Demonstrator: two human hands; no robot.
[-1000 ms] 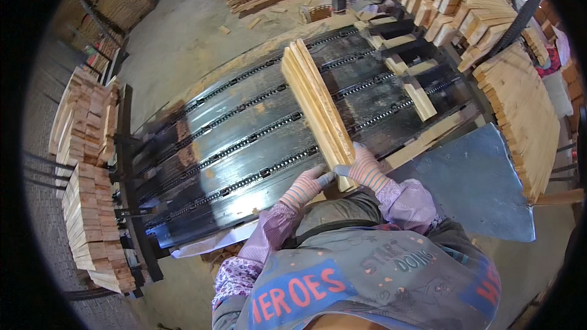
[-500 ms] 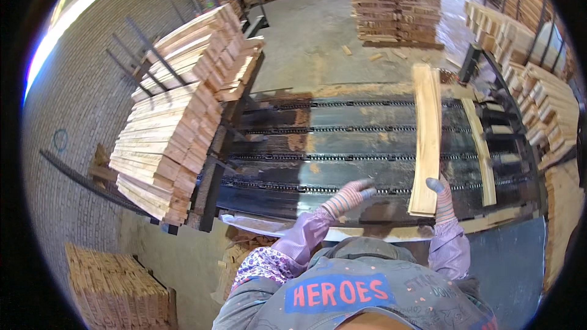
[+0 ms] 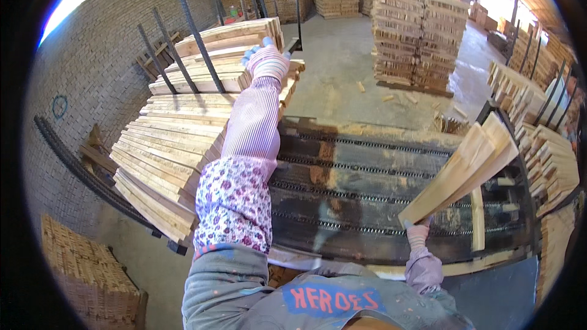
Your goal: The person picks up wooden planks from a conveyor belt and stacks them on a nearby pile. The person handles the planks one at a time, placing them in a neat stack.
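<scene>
Right hand (image 3: pixel 418 236) has the near end of tilted planks (image 3: pixel 458 174) over the chain table's (image 3: pixel 361 211) right side, left hand (image 3: pixel 268 66) at the plank stack's (image 3: pixel 168 137) far end, beyond the table's left edge.

Daylight burns white beyond the left hand (image 3: pixel 267 62), to its left; sheen lights the floor (image 3: pixel 339 70) far to its right. The chain bed (image 3: pixel 361 211) left of the right hand (image 3: pixel 419 233) lies dim. Fisheye distortion curves the brick wall (image 3: pixel 98 73).
</scene>
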